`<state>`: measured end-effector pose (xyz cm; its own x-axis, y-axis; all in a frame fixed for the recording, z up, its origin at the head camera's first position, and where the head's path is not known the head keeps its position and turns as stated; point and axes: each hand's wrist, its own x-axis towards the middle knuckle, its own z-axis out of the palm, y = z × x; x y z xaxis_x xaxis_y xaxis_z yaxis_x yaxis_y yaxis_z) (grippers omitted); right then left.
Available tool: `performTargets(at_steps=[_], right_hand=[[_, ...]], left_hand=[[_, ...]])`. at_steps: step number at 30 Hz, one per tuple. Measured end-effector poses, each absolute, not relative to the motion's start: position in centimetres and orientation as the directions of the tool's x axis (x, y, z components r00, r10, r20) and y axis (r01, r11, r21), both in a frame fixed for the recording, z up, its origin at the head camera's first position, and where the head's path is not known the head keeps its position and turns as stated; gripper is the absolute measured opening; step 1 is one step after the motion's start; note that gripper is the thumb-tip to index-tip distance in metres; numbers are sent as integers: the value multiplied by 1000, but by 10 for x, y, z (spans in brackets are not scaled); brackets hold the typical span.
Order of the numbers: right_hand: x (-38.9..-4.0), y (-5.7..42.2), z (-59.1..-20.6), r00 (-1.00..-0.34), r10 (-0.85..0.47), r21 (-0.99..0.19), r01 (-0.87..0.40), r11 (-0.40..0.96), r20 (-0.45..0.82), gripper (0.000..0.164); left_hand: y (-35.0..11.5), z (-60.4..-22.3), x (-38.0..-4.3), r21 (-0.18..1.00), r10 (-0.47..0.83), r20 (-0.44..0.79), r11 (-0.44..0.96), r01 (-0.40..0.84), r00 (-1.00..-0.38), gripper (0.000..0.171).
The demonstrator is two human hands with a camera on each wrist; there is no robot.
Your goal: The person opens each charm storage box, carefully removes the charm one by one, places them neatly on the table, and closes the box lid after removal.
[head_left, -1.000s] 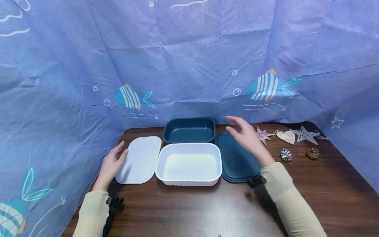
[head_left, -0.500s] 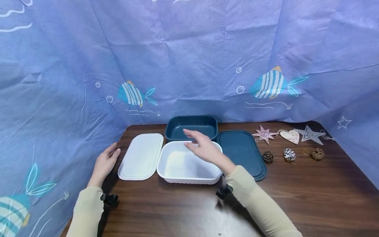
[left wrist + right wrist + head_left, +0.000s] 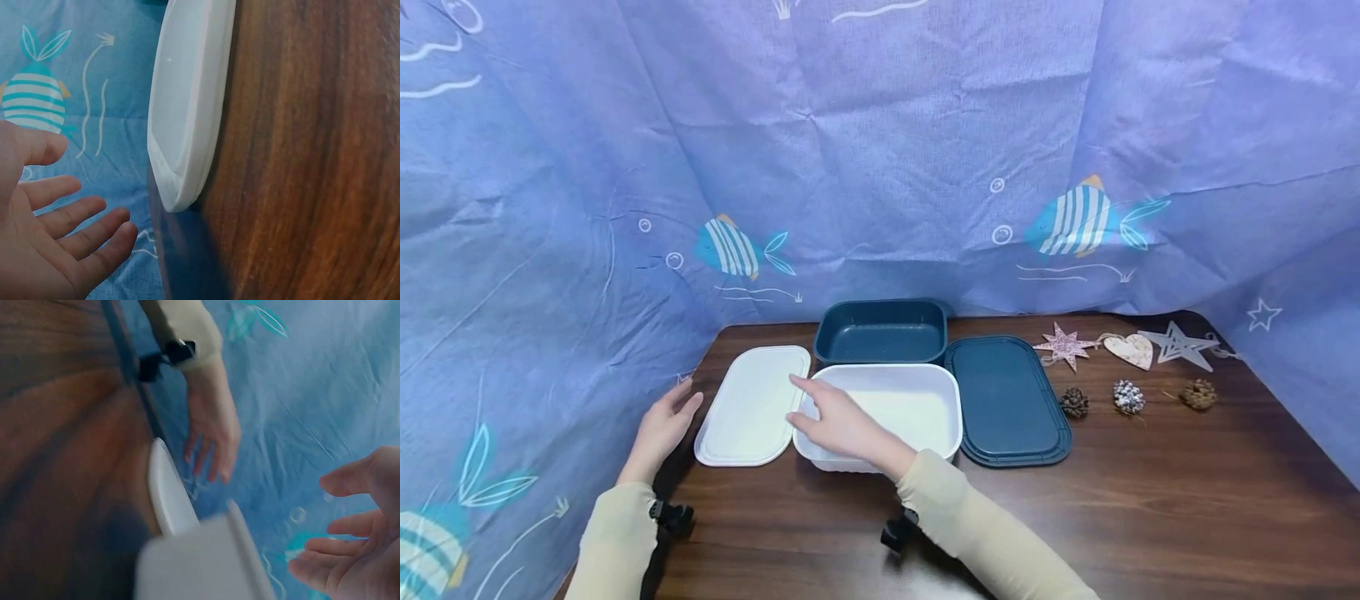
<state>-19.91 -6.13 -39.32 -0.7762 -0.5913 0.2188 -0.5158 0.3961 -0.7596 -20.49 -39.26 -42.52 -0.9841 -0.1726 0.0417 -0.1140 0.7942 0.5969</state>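
Note:
Over the left part of a white container hovers my right hand, its fingers loosely extended and holding nothing. A white lid lies flat on the table to the left of that container. My left hand is beside the lid's left edge, apart from it, with relaxed fingers and nothing in them. In the left wrist view the left hand shows spread fingers near the lid. The right wrist view shows the right hand above the white container, part of which is blurred.
Behind the white container stands a dark teal container. A teal lid lies to its right. Farther right are a pink star, a wooden heart, a silver star and several pine cones. A blue curtain surrounds the table.
My right hand has swept left, from over the teal lid across the white container to its left side. My left hand has drawn slightly left, away from the white lid.

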Motion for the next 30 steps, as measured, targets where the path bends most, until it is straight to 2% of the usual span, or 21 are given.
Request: performTargets(at_steps=[5,10,22,30], right_hand=[[-187,-82,-400,-750,-630,-709,-555,435,201,62],[-176,-98,-407,-744,-657,-714,-526,462,123,67],[-153,-111,-409,-659,-752,-693,-549,467,15,73],[-152,-113,-428,-609,-779,-663,-521,537,-152,82]], left_hand=[[-392,-429,-206,583,-168,10,802,-131,-986,64],[-390,-434,-207,575,-150,-20,807,-134,-988,64],[-387,-440,-206,579,-126,-30,806,-121,-992,63],[-383,-443,-204,572,-126,-31,811,-121,-992,58]])
